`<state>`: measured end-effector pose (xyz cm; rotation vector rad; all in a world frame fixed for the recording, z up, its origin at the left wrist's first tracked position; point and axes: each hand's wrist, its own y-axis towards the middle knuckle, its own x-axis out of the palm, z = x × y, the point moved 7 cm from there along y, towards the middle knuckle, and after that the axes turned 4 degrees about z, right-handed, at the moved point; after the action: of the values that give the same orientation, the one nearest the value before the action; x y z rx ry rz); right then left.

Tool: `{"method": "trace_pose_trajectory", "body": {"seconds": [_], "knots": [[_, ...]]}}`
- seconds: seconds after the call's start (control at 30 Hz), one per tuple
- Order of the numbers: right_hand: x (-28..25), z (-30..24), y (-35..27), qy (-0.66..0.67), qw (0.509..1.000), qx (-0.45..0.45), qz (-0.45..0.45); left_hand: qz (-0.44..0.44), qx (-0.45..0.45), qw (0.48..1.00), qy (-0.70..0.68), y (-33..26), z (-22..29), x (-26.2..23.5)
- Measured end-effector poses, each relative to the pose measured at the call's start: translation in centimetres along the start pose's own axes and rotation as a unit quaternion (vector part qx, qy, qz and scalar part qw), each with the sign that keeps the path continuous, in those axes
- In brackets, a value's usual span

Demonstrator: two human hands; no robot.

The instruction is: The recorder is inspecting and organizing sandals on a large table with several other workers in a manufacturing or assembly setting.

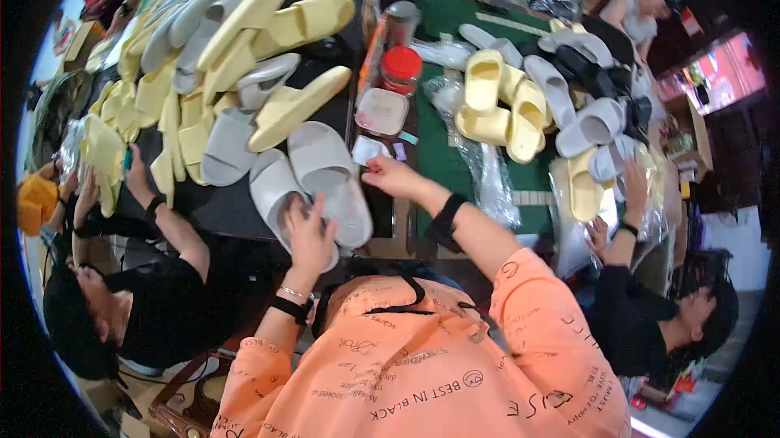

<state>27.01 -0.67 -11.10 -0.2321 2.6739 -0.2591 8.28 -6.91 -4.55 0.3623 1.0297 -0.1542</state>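
Note:
A pair of grey slide slippers lies at the near edge of the black table, the left slipper [275, 186] beside the right slipper [329, 162], toes pointing away from me. My left hand [309, 236] is over the heel area of the pair, its fingers apart and resting at the left slipper. Just right of the pair, my right hand [396, 178] has its fingers pinched together. They meet the lower edge of a small white piece of cloth or paper [370, 150]; whether they grip it or something smaller is hidden.
Yellow slippers [305, 23] and grey ones pile up at the left. A red-lidded jar [401, 68] and a clear tub [382, 111] stand between the tables. More slippers [528, 121] and plastic bags [487, 178] cover the green table. Co-workers [154, 284] handle slippers on both sides.

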Motion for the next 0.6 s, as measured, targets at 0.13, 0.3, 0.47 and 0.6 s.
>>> {"method": "trace_pose_trajectory", "body": {"seconds": [0.13,0.3,0.47,0.6], "knots": [[-11.9,6.2,-5.5,0.128,0.985,0.054,0.104,-0.030,-0.078,0.996,0.012,1.2,-2.4,2.4],[-22.4,16.9,-21.0,-0.103,0.855,0.168,0.479,-0.038,-0.056,0.997,0.036,2.1,-2.2,3.2],[-18.0,19.2,-26.8,-0.160,0.822,0.335,0.432,-0.011,-0.086,0.994,0.072,0.9,-3.5,2.7],[-15.4,27.5,-29.4,-0.190,0.856,0.250,0.410,-0.035,-0.091,0.995,0.027,1.0,-2.3,4.6]]}}
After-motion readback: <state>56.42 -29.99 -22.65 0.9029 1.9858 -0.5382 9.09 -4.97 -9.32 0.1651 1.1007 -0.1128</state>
